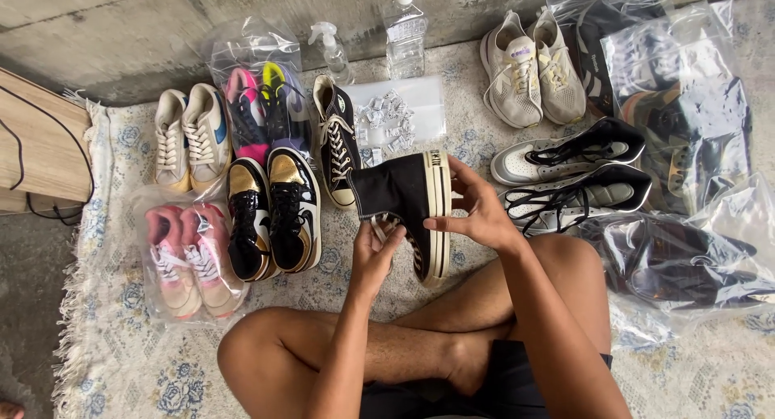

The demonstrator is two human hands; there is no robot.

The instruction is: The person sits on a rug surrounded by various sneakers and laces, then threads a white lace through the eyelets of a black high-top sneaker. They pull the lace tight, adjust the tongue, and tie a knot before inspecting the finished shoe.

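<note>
The left hand (373, 253) is closing around the opening of a black canvas high-top shoe with a thick cream sole (408, 201), while the right hand (476, 209) is gripping that sole, keeping the shoe above the crossed legs. Beyond, its laced black mate (337, 140) is lying on the pale floral rug (113, 338) beside black-and-gold sneakers (273, 213); a clear water bottle (404, 33) is standing farther back.

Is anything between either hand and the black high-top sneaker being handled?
Nothing visible. Both hands already hold the black high-top sneaker: the right hand grips its cream sole and the left hand holds its underside near the laces. Its mate lies apart on the rug.
</note>
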